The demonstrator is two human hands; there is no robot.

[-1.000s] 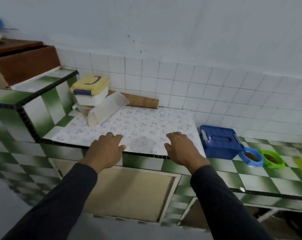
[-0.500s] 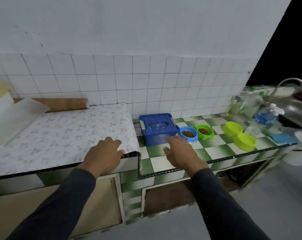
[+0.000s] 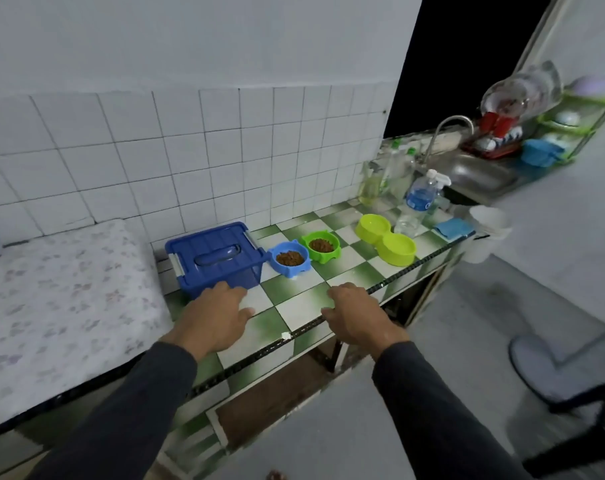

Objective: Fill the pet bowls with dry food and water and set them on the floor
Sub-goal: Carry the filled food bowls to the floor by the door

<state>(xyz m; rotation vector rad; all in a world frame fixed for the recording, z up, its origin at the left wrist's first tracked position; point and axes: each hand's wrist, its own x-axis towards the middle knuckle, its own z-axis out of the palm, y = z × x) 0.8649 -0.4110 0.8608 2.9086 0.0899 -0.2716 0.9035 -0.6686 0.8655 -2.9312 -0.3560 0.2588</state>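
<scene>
Dry-food step looks done: blue bowl and green bowl hold kibble on the bench, beside the closed blue food box. Left hand and right hand hover over the bench edge, fingers loosely spread, holding nothing. Next, likely: water into the empty yellow-green double bowl from the water bottle just behind it, poured slowly to avoid spilling

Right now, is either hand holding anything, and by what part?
Nothing is held. The left hand and the right hand are both open and empty above the tiled counter, near the blue box.

A home kitchen: white-tiled wall, green-checked tiled surface, steel sink with tap, dish rack.
</scene>
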